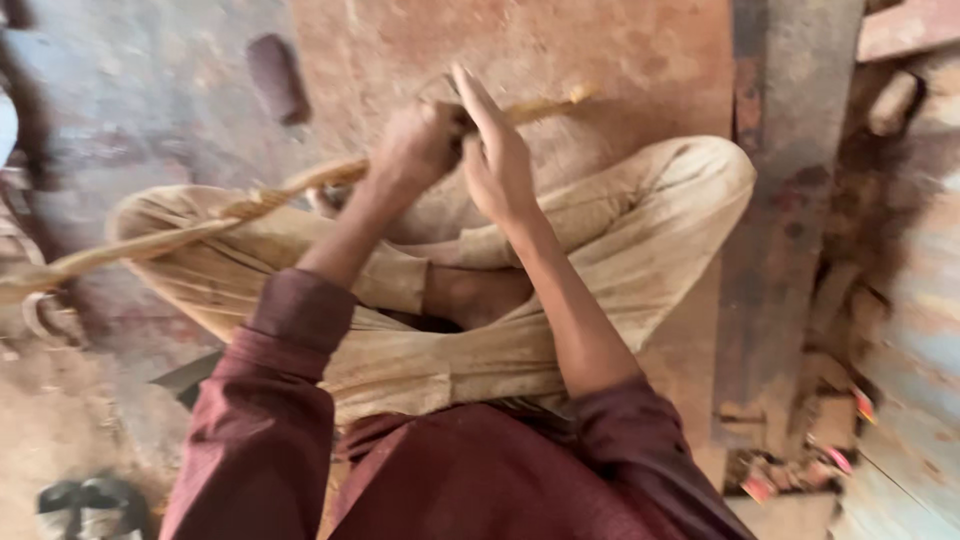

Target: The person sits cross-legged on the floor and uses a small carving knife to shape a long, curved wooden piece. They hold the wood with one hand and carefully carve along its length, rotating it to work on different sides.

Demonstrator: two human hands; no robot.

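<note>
Because the view looks straight down on a person seated cross-legged, I read the scene from the body outward. Nearest are the 2 maroon sleeves (262, 420) and the pale trousers (640, 240) over the folded knees. Above the knees, both hands meet on 1 twisted fibre rope (250, 205). The left hand (420, 145) is closed around the rope in a full fist. The right hand (497, 160) lies against the rope just beside the left, fingers extended and pressed flat along it; motion blur prevents me from telling whether the thumb closes the grip beneath.

The rope's long axis runs from lower left to upper right. From the grip, the long run extends left, past the left knee to the frame edge; only a short frayed end (578, 95) projects right of the hands. The left hand is therefore nearer the long run, the right hand nearer the free end.

Beyond the hands lie a reddish floor slab (620, 50) and a dark block (277, 78), well apart from the rope.
</note>
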